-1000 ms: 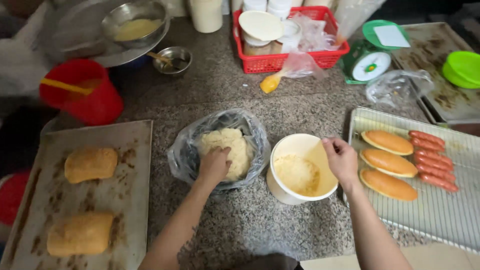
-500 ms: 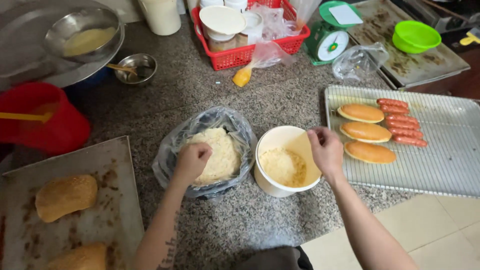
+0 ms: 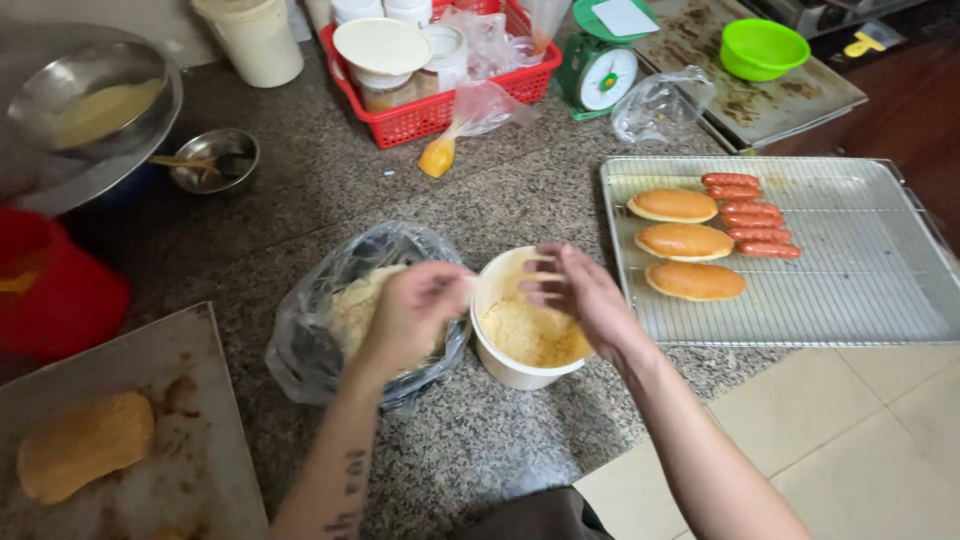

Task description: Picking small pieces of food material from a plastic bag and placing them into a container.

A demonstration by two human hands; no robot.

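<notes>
Speckled grey granite table is carrying everything, pale tiled floor lying beyond. Left hand, fingers curled, is hovering over the crumb-filled clear plastic bag; right hand, fingers spread, is hovering above the round white crumb tub.

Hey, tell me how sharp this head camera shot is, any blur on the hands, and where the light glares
Head view: the left hand and right hand are smeared with blur over the white tub; the buns and sausages on the wire rack look crisp; soft, even light, with mild glare on the clear plastic bag and the steel bowl; the edges bend slightly.
</notes>
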